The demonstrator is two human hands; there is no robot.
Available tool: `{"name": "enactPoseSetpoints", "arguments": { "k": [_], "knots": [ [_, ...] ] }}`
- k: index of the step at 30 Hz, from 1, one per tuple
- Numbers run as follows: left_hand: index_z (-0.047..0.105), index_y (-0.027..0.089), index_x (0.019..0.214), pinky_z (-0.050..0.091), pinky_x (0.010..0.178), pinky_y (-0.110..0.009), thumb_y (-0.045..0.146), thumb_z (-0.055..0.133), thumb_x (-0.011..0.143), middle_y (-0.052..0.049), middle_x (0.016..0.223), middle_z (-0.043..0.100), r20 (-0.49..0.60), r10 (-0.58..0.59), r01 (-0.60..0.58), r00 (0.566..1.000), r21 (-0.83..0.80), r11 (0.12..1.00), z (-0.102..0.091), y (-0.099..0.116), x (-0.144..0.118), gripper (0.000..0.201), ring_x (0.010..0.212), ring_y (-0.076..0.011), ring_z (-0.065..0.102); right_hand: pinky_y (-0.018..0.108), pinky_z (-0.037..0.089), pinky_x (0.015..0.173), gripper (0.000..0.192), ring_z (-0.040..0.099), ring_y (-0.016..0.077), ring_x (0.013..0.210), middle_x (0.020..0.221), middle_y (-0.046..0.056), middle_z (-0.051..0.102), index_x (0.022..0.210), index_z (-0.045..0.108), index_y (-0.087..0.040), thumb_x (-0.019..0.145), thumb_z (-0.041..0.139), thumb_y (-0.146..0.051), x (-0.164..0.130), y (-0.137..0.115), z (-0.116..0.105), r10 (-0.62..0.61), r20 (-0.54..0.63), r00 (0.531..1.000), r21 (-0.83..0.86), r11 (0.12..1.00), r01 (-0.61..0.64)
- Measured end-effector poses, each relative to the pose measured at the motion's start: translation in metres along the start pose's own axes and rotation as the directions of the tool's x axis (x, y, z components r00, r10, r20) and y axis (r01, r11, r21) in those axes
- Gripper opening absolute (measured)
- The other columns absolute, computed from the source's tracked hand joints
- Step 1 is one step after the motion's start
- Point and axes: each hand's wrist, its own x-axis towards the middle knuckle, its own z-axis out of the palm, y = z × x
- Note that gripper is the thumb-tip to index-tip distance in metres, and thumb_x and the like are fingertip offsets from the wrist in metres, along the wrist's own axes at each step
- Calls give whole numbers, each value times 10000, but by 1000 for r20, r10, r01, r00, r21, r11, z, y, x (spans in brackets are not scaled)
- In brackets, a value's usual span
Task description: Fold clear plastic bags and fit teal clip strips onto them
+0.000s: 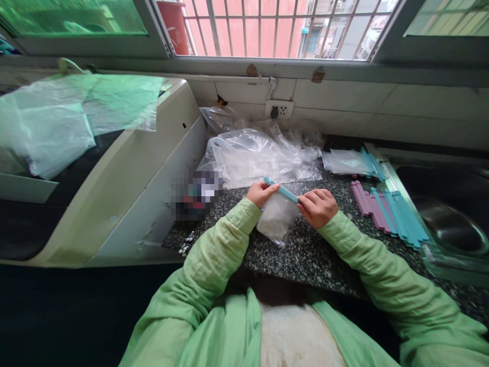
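My left hand [260, 193] pinches the left end of a teal sealing clip [283, 192]. My right hand [318, 207] grips the clip's right end. The clip sits across the top of a small clear plastic bag [275, 220] with white contents, which hangs below the clip over the speckled dark counter [305, 255]. Both sleeves are light green.
Loose pink clips [367, 205] and teal clips [405, 221] lie in a row to the right, beside a steel sink [451, 224]. Crumpled clear plastic bags [255, 155] are piled behind my hands. A white appliance [126, 173] stands at left. A wall socket [279, 108] is under the window.
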Motion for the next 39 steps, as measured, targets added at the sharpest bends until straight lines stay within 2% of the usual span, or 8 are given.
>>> {"name": "enactPoseSetpoints", "arguments": {
  "k": [5, 7, 9, 12, 14, 23, 29, 39],
  "knots": [
    [521, 128, 467, 297, 518, -220, 538, 730, 380, 63, 425, 381, 61, 13, -11, 998, -29, 1000, -1, 4, -3, 469, 482, -55, 353, 308, 415, 696, 282, 548, 176, 713, 730, 60, 642, 856, 621, -160, 759, 556, -417, 1, -1, -3, 248, 3, 969, 306, 922, -237],
    [528, 123, 471, 302, 518, -220, 558, 726, 371, 57, 438, 399, 141, 12, -8, 990, -30, 1000, -1, 6, -5, 488, 486, -56, 359, 303, 444, 683, 330, 563, 176, 725, 753, 74, 639, 873, 614, -144, 757, 546, -445, 2, -3, -4, 356, 102, 929, 500, 789, -357],
    [539, 117, 487, 314, 528, -224, 563, 724, 377, 48, 462, 425, 205, 19, -12, 979, -33, 999, -1, 7, -6, 495, 500, -60, 379, 288, 458, 639, 367, 570, 165, 701, 766, 73, 640, 871, 611, -143, 754, 528, -480, 3, -5, -4, 380, 298, 876, 642, 599, -478],
    [544, 114, 510, 320, 539, -228, 541, 730, 403, 44, 484, 437, 270, 29, -19, 962, -39, 999, 0, 6, -7, 478, 512, -63, 390, 260, 437, 552, 401, 531, 131, 592, 674, 37, 613, 790, 605, -154, 728, 521, -541, 5, -12, -6, 317, 556, 768, 690, 340, -639],
    [542, 113, 518, 313, 535, -228, 525, 734, 419, 45, 486, 432, 301, 33, -22, 953, -39, 999, 0, 3, -7, 465, 507, -59, 382, 246, 402, 512, 403, 476, 109, 533, 580, 9, 556, 689, 582, -159, 704, 534, -558, 7, -16, -7, 300, 618, 727, 680, 262, -685],
    [532, 113, 523, 299, 528, -222, 562, 721, 427, 37, 513, 448, 303, 61, -54, 951, -30, 998, 0, -6, -3, 496, 517, -57, 387, 235, 350, 478, 370, 402, 86, 494, 519, -15, 475, 597, 545, -160, 667, 575, -522, 8, -21, -7, 319, 659, 681, 658, 194, -728],
    [501, 128, 514, 276, 498, -216, 559, 706, 459, 67, 464, 358, 256, 84, -81, 963, -23, 996, 1, 3, -7, 480, 482, -46, 328, 232, 340, 459, 359, 394, 84, 482, 504, -16, 468, 574, 536, -162, 660, 578, -508, 7, -23, -6, 349, 647, 678, 659, 192, -727],
    [516, 118, 516, 262, 491, -209, 578, 695, 453, 61, 475, 403, 237, 90, -93, 967, 0, 996, 0, -5, -5, 498, 483, -40, 333, 234, 351, 467, 309, 392, 84, 474, 500, -16, 483, 570, 543, -170, 671, 571, -461, 7, -24, -5, 352, 618, 703, 669, 234, -706]
  ]
}}
